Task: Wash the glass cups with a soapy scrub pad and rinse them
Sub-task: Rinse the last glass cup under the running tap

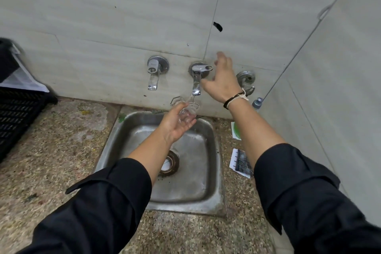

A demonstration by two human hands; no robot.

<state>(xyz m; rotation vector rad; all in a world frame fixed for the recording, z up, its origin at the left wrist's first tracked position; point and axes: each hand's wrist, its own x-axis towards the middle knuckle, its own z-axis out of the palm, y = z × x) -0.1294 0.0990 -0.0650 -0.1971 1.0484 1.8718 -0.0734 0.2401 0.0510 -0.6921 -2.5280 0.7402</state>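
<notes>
Left hand point(177, 125) cradling a glass cup point(186, 112) on loosely curled fingers under the tap spout point(196, 86), over the sink's point(214, 171) back edge, likely for rinsing. Right hand point(223, 79) spread open, empty, beside the tap lever point(203, 67). Scrub pad point(242, 163) lying on the surface by the sink's right edge.

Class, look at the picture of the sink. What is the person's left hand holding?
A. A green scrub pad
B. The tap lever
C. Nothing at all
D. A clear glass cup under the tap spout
D: the left hand holds a clear glass cup just below the spout of the middle tap, above the sink.
</notes>
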